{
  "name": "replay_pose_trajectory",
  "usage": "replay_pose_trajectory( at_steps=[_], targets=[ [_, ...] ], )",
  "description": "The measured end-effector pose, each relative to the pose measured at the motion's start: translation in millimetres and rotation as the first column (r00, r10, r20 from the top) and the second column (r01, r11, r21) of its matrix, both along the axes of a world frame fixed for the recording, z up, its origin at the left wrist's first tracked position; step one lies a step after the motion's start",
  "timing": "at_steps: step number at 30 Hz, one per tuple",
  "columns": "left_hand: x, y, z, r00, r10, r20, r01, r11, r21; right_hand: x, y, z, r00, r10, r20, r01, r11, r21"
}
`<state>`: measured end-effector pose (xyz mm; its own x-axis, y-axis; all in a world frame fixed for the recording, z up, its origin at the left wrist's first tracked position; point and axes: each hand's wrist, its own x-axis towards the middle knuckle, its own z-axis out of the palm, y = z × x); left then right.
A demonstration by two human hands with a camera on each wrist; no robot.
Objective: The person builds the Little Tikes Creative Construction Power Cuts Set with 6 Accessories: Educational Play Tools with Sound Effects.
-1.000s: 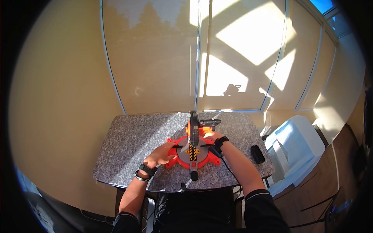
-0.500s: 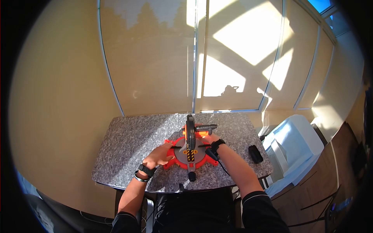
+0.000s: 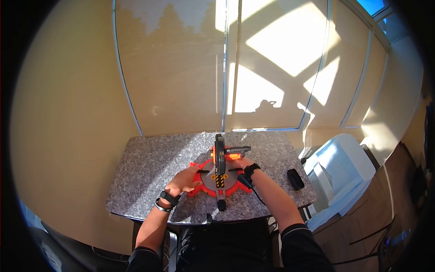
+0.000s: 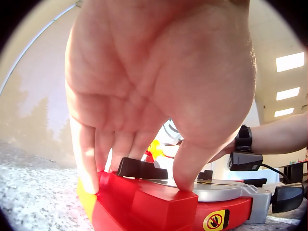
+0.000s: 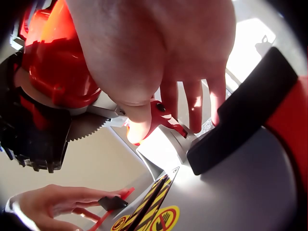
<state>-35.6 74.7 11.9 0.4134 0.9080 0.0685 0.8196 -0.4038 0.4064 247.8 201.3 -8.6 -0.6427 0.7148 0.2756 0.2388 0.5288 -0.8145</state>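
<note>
A red and grey toy-like miter saw [image 3: 213, 179] stands on a speckled table. My left hand [image 3: 183, 180] spans the left side of its red base [image 4: 159, 207], thumb on one edge and fingers along the other. A black fence piece [image 4: 142, 168] lies between them. My right hand [image 3: 244, 163] reaches in under the orange motor housing [image 3: 233, 155]. In the right wrist view its thumb and fingers straddle a red bracket [image 5: 161, 118] at the back of the saw, the fingertips partly hidden. The toothed blade [image 5: 86, 126] shows beside the black guard [image 3: 219, 154].
A black case [image 3: 295, 179] lies at the right of the granite-look table [image 3: 149, 158]. A chair draped in pale blue cloth [image 3: 335, 177] stands beyond the table's right edge. Behind the table is a panelled wall with window blinds. A cable hangs from my right wrist.
In the head view the saw's upper part sits a little lower against its base, and its shadow on the wall looks flatter. Both hands stay at the saw. The whole view shifts slightly.
</note>
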Motion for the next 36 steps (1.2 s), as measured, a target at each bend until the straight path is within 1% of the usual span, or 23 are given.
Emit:
replay_pose_trajectory(
  at_steps=[4, 6, 8, 9, 11, 12, 14, 15, 17, 21, 23, 24, 25, 26, 27, 29, 32, 33, 36],
  targets=[
    [-1, 1, -4, 1.0, 0.011, -0.005, -0.011, 1.0, -0.011, 2, 18, -13, 0.999, 0.04, 0.016, -0.04, 0.999, 0.012],
    [-2, 0, -8, 0.999, -0.03, 0.04, 0.024, 0.991, 0.135, 8, 26, -20, 0.998, 0.052, 0.035, -0.053, 0.998, 0.027],
    [-3, 1, -10, 0.998, -0.041, 0.048, 0.033, 0.988, 0.149, 18, 31, -23, 0.997, 0.05, 0.065, -0.053, 0.998, 0.043],
    [-4, 1, -11, 0.997, -0.053, 0.054, 0.043, 0.986, 0.163, 22, 22, -12, 0.997, 0.051, 0.065, -0.054, 0.998, 0.04],
    [-4, 1, -12, 0.997, -0.051, 0.06, 0.041, 0.988, 0.149, 39, -12, 35, 0.948, -0.075, 0.308, 0.08, 0.997, -0.005],
    [-4, 2, -12, 0.997, -0.05, 0.064, 0.041, 0.99, 0.137, 46, -16, 43, 0.949, -0.072, 0.308, 0.078, 0.997, -0.007],
    [-2, -2, -5, 0.997, -0.037, 0.061, 0.03, 0.993, 0.114, 60, -20, 55, 0.912, -0.151, 0.383, 0.138, 0.989, 0.061],
    [-1, -4, -3, 0.998, -0.024, 0.057, 0.019, 0.995, 0.094, 68, -23, 58, 0.911, -0.15, 0.383, 0.137, 0.989, 0.061],
    [-1, -4, -5, 0.998, -0.021, 0.051, 0.016, 0.995, 0.096, 82, -32, 67, 0.958, -0.187, 0.219, 0.137, 0.965, 0.222],
    [-1, -3, -5, 0.999, -0.026, 0.045, 0.022, 0.996, 0.087, 93, -55, 110, 0.951, -0.16, 0.263, 0.097, 0.967, 0.236],
    [0, -5, -2, 0.999, -0.012, 0.034, 0.009, 0.997, 0.075, 85, -82, 144, 0.955, -0.197, 0.223, 0.175, 0.978, 0.116],
    [1, -6, 0, 1.0, 0.001, 0.023, -0.002, 0.998, 0.063, 81, -91, 155, 0.954, -0.199, 0.223, 0.177, 0.978, 0.114],
    [2, -6, 1, 1.0, -0.001, 0.023, 0.0, 0.998, 0.062, 76, -98, 164, 0.962, -0.21, 0.176, 0.182, 0.97, 0.162],
    [2, -7, 1, 1.0, -0.002, 0.027, 0.001, 0.998, 0.059, 71, -102, 168, 0.968, -0.217, 0.128, 0.188, 0.96, 0.209],
    [2, -7, 1, 0.999, -0.003, 0.032, 0.001, 0.998, 0.056, 67, -103, 169, 0.968, -0.217, 0.128, 0.187, 0.96, 0.21],
    [2, -7, 1, 0.999, -0.01, 0.04, 0.008, 0.998, 0.057, 59, -105, 170, 0.982, -0.18, 0.065, 0.147, 0.926, 0.349],
    [1, -7, 0, 0.999, -0.016, 0.05, 0.013, 0.998, 0.062, 48, -113, 172, 0.985, -0.16, 0.067, 0.121, 0.912, 0.391],
    [0, -6, -1, 0.998, -0.015, 0.053, 0.012, 0.998, 0.064, 45, -111, 169, 0.991, -0.131, 0.042, 0.103, 0.909, 0.403],
    [-1, -4, -5, 1.0, -0.014, 0.014, 0.013, 0.999, 0.044, 39, -116, 159, 0.983, -0.174, 0.057, 0.135, 0.9, 0.415]
  ],
)
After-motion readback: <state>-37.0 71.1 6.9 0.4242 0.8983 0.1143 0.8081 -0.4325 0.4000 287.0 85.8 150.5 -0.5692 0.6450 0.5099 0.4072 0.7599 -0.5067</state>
